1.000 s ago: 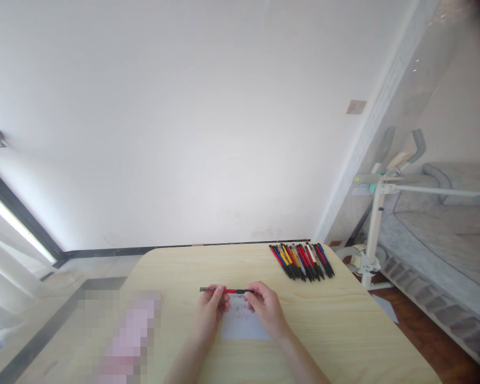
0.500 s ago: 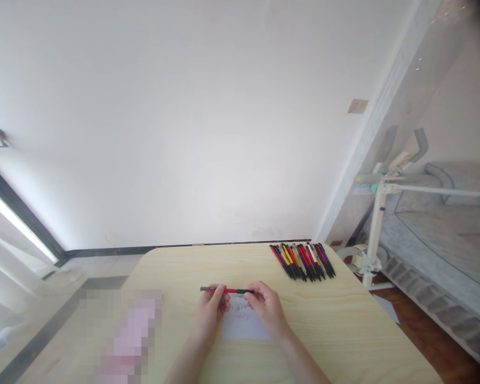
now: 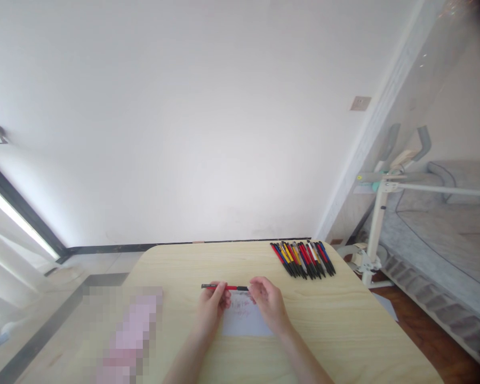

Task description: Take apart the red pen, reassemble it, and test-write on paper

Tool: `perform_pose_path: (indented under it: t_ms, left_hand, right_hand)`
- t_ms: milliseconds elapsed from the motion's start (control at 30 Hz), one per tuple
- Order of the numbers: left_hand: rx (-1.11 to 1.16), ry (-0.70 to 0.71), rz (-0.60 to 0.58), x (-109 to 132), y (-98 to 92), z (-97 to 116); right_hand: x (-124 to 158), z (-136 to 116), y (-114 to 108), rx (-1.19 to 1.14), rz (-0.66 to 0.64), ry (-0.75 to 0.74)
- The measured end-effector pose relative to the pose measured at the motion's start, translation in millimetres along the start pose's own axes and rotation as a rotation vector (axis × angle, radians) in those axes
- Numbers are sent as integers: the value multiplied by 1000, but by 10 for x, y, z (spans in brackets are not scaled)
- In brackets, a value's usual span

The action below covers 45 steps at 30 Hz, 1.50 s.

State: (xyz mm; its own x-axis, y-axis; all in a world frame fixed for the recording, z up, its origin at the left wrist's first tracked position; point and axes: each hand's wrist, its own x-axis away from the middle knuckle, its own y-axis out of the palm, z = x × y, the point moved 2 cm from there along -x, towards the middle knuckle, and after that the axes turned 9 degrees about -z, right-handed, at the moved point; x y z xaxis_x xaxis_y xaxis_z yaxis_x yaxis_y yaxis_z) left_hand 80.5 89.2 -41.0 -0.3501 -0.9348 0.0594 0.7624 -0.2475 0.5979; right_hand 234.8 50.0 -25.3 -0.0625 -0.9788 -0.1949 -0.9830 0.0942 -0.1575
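Pen [image 3: 232, 288], red with a black grip, held crosswise at the far edge of the paper [image 3: 246, 324] on the table [image 3: 176, 261]. Left hand [image 3: 212, 305]: thumb and fingers pinch the barrel. Right hand [image 3: 270, 302]: fingers have lifted slightly at the tip, suggesting the left bears the pen; remaining contact cannot be told. Tip indistinct; writing [image 3: 240, 305] illegible; forearms [image 3: 187, 354] cropped at the near edge.

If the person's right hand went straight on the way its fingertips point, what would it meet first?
Probably the black end of the slim red-and-black pen in the left hand; depth is unclear, so the right hand may be touching it.
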Motion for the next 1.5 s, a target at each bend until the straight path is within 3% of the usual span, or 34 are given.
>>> perform_pose_path:
  t_ms: [267, 1500]
  left_hand:
    - [-29, 6, -21, 55, 51, 61]
    - [-9, -37, 25, 51, 50, 67]
  right_hand:
    - [40, -162, -11, 239, -56, -19]
    - [26, -113, -10, 247, -108, -19]
